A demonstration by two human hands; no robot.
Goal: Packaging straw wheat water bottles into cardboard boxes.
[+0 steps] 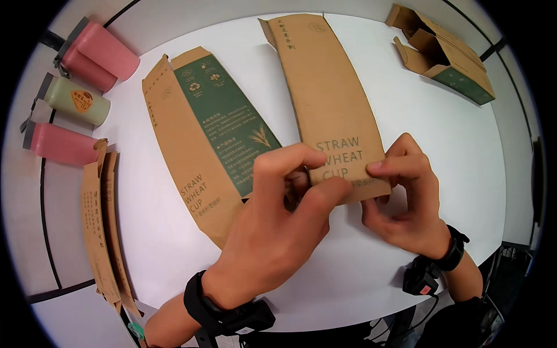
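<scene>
Both hands are on the near end of a long brown cardboard cup box, which bears printing and reaches away from me over the white table. My left hand grips its near left corner, thumb on the printed face. My right hand pinches the near right edge between thumb and fingers. A second brown and green cardboard box, looking flattened, lies to the left, its lower end partly behind my left hand. The fingers beneath the held box are partly hidden.
Pink bottles and a pale green bottle line the left side. Flattened cardboard boxes stand at the near left edge. An open-ended cardboard box sits at the far right of the white table.
</scene>
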